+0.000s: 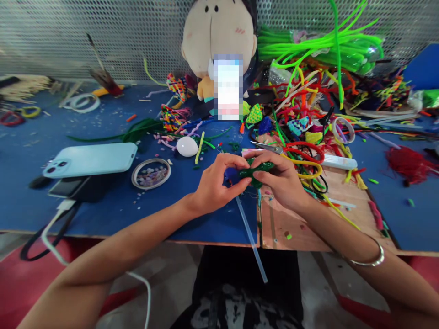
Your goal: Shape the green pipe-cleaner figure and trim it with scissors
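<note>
Between both hands, over the table's front middle, is a small dark green fuzzy piece point(255, 173) that looks like bent pipe cleaner. My left hand point(221, 183) pinches its left end with thumb and forefinger. From the other side my right hand point(279, 178) grips it, fingers curled over the top and the thumb in front. Part of the piece is hidden behind the fingers. A clear glue stick point(252, 242) lies below the hands and juts over the table edge. Just past the right hand are scissors point(303, 155) with red and yellow handles, blades pointing left.
On the left lie a light blue phone point(92, 160), a power bank point(78, 188) with a white cable, and a round dish of beads point(151, 173). A white egg-shaped object point(187, 146) sits beyond my left hand. Colourful pipe cleaners point(305, 91) pile up at the back right, near a plush doll point(219, 36).
</note>
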### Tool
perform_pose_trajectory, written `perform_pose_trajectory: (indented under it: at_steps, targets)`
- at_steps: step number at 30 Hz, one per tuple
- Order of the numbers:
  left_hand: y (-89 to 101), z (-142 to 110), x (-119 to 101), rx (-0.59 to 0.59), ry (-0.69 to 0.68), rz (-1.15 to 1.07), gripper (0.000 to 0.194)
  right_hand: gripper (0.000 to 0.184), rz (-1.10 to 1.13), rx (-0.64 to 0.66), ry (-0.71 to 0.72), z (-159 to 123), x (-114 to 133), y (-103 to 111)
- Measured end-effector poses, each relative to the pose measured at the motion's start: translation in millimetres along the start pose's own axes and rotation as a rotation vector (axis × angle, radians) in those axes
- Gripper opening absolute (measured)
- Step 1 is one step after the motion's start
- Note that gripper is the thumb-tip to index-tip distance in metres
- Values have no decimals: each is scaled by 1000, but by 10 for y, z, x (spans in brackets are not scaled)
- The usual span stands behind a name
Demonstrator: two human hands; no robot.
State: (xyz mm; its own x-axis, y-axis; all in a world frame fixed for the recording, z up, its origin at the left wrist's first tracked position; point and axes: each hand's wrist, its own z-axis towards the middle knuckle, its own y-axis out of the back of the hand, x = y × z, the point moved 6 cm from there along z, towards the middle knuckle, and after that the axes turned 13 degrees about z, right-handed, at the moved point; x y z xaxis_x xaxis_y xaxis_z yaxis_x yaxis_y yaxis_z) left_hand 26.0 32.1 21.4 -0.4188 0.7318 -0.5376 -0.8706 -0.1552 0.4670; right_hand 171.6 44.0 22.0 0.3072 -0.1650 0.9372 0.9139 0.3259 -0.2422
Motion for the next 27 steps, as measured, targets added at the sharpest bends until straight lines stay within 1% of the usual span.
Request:
perform_pose_trajectory:
  at_steps: [3, 7, 12, 15, 22, 27]
  targets:
    - [-6, -6, 0, -12, 18, 4, 32, 9, -38, 15, 30, -4, 26, -12]
    - [4, 2, 4, -50, 33, -54, 32, 10, -86, 37, 63, -10, 42, -19]
    - [7, 3, -6, -63, 21, -76, 33, 17, -20, 30, 32, -13, 32, 4]
    - [6, -6, -7, -67, 24, -66, 33, 15, -11, 37, 22, -4, 39, 1]
    - [-39, -15, -24, -28, 5, -93, 34, 13, 16, 64, 14, 4, 50, -38]
    - [-49, -27, -31, -25, 51, -108, 34, 9, 16, 117, 1, -2, 48, -83]
